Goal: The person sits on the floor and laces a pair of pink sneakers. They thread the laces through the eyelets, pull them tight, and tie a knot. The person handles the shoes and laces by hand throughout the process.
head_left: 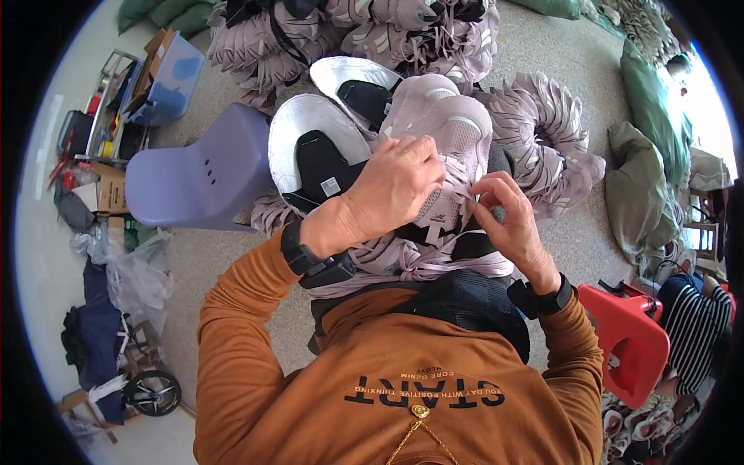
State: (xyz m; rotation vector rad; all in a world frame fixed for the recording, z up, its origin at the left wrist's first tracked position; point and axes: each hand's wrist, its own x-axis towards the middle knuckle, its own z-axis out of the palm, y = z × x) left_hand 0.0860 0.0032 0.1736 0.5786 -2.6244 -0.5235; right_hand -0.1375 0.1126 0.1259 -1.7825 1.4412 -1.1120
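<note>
Shoe upper [453,147], pale mauve, lies on the lap pile, long axis running away from the body. Lilac chair [194,174] sits far left. Left hand [395,182] clamped over its near end, fingers curled. Right hand [508,221] just beside, pinching the lace [465,203] at the eyelets.
</note>
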